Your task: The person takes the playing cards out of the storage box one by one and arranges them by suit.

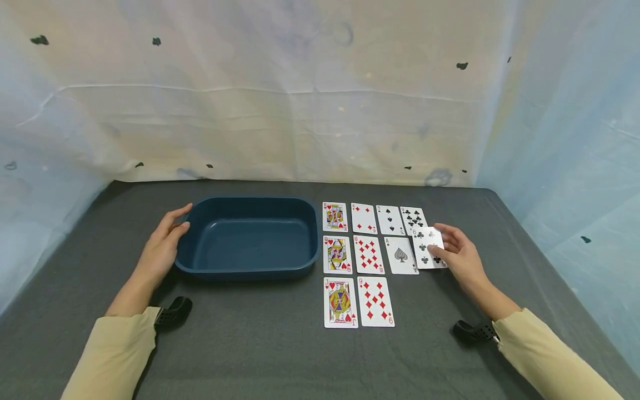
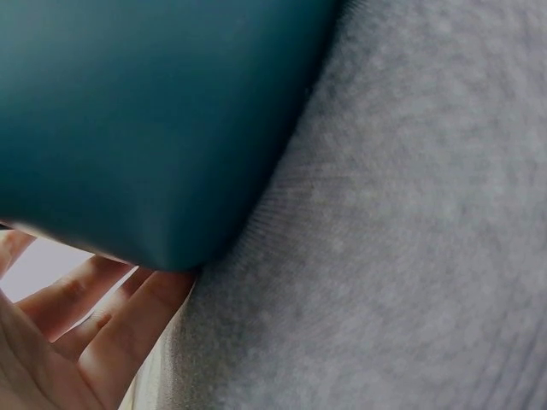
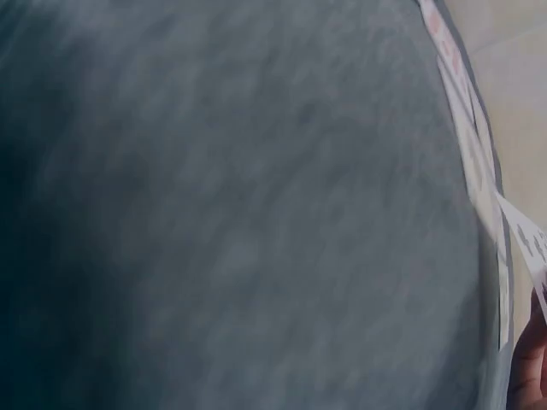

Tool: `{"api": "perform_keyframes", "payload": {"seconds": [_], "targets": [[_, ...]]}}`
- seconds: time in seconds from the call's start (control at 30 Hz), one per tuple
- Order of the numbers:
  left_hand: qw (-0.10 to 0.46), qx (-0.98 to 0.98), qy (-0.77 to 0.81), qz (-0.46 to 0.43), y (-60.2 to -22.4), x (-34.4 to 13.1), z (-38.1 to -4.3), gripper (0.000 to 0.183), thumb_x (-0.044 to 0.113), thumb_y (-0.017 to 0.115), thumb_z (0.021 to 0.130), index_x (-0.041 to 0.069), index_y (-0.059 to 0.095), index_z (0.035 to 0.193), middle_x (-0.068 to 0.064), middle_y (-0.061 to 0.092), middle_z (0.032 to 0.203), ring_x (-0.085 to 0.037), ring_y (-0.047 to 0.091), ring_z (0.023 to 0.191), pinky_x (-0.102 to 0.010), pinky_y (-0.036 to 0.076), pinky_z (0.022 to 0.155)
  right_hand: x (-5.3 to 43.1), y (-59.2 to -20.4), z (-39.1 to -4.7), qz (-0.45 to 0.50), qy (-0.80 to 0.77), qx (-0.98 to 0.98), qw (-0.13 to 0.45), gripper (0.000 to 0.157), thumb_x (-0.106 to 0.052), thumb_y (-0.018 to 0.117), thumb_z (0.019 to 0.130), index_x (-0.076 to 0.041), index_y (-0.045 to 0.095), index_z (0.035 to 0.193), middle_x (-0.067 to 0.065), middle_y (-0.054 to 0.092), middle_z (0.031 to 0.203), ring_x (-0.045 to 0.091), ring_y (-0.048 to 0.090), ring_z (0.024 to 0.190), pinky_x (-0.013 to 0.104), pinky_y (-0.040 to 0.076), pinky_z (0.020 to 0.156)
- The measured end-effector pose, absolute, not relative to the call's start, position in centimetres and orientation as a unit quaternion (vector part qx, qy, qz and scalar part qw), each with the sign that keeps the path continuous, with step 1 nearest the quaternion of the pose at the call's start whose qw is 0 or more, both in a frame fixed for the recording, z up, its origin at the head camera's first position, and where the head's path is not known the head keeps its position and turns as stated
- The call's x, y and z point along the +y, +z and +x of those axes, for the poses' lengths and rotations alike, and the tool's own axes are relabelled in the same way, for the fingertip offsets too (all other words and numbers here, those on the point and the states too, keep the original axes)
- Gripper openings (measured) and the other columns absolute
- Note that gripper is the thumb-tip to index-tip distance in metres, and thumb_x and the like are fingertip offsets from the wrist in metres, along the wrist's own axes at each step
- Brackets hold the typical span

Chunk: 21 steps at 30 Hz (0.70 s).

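In the head view my right hand [image 1: 460, 255] pinches a six of clubs playing card [image 1: 422, 248] between thumb and fingers. This card sits at the right end of the middle row, beside the ace of spades [image 1: 401, 255] and overlapping the lower edge of another clubs card [image 1: 413, 215]. The right wrist view catches only a corner of the held card [image 3: 526, 235] and part of the fingers. On the left, my left hand [image 1: 162, 244] touches the end of a dark blue rectangular tray [image 1: 247, 274], its fairly straight fingers [image 2: 137, 337] against the outer wall.
Face-up cards lie in rows right of the tray, including a queen of hearts [image 1: 337, 254], a jack of hearts [image 1: 340, 303] and a nine of diamonds [image 1: 375, 301]. Grey cloth [image 1: 260, 344] covers the table. Pale sheets [image 1: 300, 133] hang behind and at the sides.
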State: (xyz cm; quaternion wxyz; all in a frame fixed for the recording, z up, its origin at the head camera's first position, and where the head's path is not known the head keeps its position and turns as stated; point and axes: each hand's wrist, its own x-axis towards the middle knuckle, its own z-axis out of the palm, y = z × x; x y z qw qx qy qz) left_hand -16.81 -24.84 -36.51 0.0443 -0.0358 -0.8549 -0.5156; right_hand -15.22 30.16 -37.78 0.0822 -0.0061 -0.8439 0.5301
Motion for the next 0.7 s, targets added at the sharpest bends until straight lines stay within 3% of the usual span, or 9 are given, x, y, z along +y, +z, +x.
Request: {"api": "perform_keyframes", "payload": {"seconds": [0.2, 0.33, 0.43, 0.57, 0.7], "targets": [[0.046, -0.856, -0.513, -0.034, -36.58, -24.84, -16.84, 0.053, 0.037, 0.03, 0.105, 0.015, 0.022, 0.153, -0.025, 0.019, 0.155, -0.052, 0.025, 0.133, -0.07, 0.022, 0.102, 31.07, -38.12, -14.89, -0.011, 0.489, -0.869, 0.071, 0.06, -0.009, 0.067, 0.089, 0.004, 0.04, 0.14, -0.014, 0.058, 0.102, -0.007, 0.052, 0.084, 0.016, 0.045, 0.064], [0.047, -0.856, -0.514, -0.034, -36.6, -24.88, -16.85, 0.053, 0.037, 0.03, 0.105, 0.014, 0.023, 0.153, -0.023, 0.017, 0.156, -0.052, 0.025, 0.134, -0.07, 0.021, 0.102, 31.34, -38.11, -14.89, -0.013, 0.446, -0.893, 0.059, 0.059, -0.012, 0.066, 0.09, 0.001, 0.041, 0.141, 0.012, 0.061, 0.115, -0.009, 0.05, 0.084, 0.018, 0.044, 0.063], [0.047, -0.855, -0.515, -0.034, -36.6, -24.9, -16.83, 0.053, 0.037, 0.03, 0.105, 0.015, 0.023, 0.153, -0.024, 0.017, 0.156, -0.052, 0.025, 0.133, -0.07, 0.021, 0.102, 31.3, -37.94, -14.93, -0.014, 0.408, -0.912, 0.044, 0.058, -0.013, 0.065, 0.091, 0.002, 0.042, 0.141, 0.027, 0.056, 0.125, 0.007, 0.055, 0.097, 0.017, 0.043, 0.066], [0.046, -0.855, -0.515, -0.037, -36.59, -24.9, -16.82, 0.053, 0.037, 0.03, 0.105, 0.016, 0.022, 0.153, -0.026, 0.019, 0.155, -0.051, 0.026, 0.132, -0.069, 0.022, 0.102, 31.22, -37.93, -15.08, -0.011, 0.366, -0.93, 0.036, 0.057, -0.014, 0.066, 0.09, 0.004, 0.044, 0.139, 0.03, 0.053, 0.127, 0.037, 0.053, 0.111, 0.016, 0.042, 0.071], [0.048, -0.854, -0.516, -0.039, -36.59, -24.88, -16.81, 0.053, 0.037, 0.03, 0.105, 0.015, 0.022, 0.153, -0.026, 0.019, 0.155, -0.052, 0.025, 0.132, -0.07, 0.021, 0.102, 31.25, -38.15, -15.29, -0.002, 0.335, -0.941, 0.043, 0.053, -0.011, 0.066, 0.089, 0.007, 0.047, 0.135, 0.03, 0.05, 0.126, 0.039, 0.051, 0.112, 0.024, 0.042, 0.077]]}}
